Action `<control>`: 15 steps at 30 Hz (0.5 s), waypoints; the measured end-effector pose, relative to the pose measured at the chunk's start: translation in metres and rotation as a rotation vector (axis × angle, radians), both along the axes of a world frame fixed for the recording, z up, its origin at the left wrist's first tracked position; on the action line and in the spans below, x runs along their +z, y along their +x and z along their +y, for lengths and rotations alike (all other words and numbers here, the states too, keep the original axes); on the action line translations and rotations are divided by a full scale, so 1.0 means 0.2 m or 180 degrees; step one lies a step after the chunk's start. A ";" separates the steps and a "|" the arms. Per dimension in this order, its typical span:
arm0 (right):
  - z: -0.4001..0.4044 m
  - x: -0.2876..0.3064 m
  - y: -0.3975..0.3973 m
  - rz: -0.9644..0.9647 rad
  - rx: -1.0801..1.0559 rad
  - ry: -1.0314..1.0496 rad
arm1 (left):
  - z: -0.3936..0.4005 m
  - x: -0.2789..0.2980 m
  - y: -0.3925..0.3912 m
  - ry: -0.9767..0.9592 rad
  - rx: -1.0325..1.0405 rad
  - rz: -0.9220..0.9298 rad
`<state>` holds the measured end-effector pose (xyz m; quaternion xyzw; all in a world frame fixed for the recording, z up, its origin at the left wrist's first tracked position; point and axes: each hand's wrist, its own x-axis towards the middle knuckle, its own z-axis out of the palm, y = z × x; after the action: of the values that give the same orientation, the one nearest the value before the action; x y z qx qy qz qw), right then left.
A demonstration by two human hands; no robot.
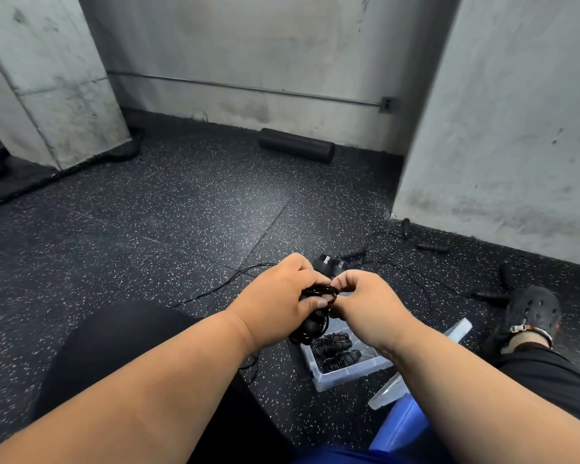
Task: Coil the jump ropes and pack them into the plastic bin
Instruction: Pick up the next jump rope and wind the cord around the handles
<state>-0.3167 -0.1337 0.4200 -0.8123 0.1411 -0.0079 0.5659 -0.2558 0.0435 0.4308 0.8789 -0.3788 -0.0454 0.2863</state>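
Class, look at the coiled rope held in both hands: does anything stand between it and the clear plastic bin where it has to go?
Nothing visible does. The coiled rope, gripped by the left hand and pinched by the right hand, hangs just above the plastic bin, which is open at the top. Two packed ropes lie inside, with some room beside them.

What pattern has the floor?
Black with small white speckles; the floor shows in the head view.

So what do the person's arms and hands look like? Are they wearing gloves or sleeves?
No gloves and no sleeves in view. The left hand and right hand are bare, and both forearms are bare down to the picture's edge. No watch, ring or bracelet shows on them.
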 end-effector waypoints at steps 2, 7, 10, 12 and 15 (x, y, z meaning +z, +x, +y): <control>-0.01 0.02 0.01 0.0038 0.0087 -0.0095 | 0.00 0.00 0.00 0.0055 0.0018 -0.0113; -0.03 0.04 0.01 0.0163 0.0268 0.0056 | -0.02 -0.01 0.01 0.0210 0.0015 -0.0405; -0.07 0.08 0.01 0.0188 0.0503 0.0103 | -0.02 -0.01 0.01 0.0283 0.0056 -0.0475; -0.10 0.09 0.01 0.0257 0.0715 0.0073 | -0.02 -0.01 0.00 0.0317 0.0069 -0.0459; -0.12 0.08 0.01 0.0237 0.0804 -0.0152 | -0.03 -0.02 -0.01 0.0336 0.0052 -0.0411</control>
<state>-0.3154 -0.1583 0.4359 -0.8365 0.0583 0.0903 0.5373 -0.2576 0.0385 0.4274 0.8969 -0.3864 -0.0062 0.2149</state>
